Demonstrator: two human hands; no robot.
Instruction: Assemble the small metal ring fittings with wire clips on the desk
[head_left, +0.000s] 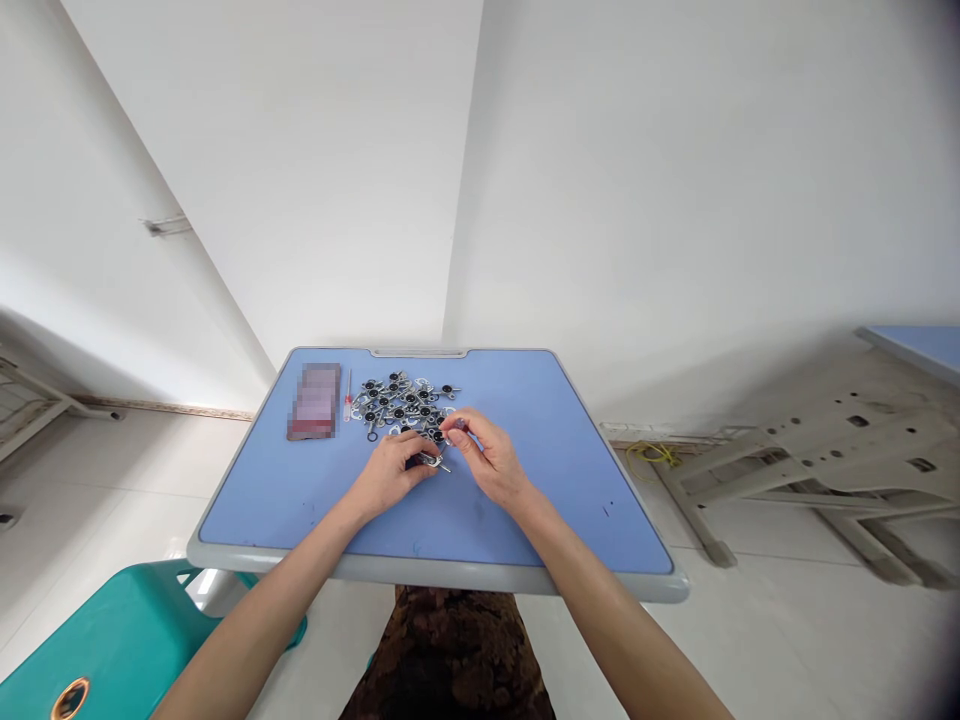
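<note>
My left hand (396,468) is closed around a small metal fitting (430,460), just above the near edge of a pile. My right hand (491,462) pinches a small purplish thing (460,425) between thumb and fingers; it looks like a screwdriver handle, but most of it is hidden. Beyond both hands lies the pile of metal fittings (399,411), silvery pieces with round black parts. Left of the pile rests a thin screwdriver (347,400) with a red and clear handle.
A blurred-out rectangular item (315,400) lies at the left of the blue desk (555,480). White walls stand behind. A green stool (127,630) is at lower left. To the right are a desk frame (810,450) and a yellow cable (654,455) on the floor.
</note>
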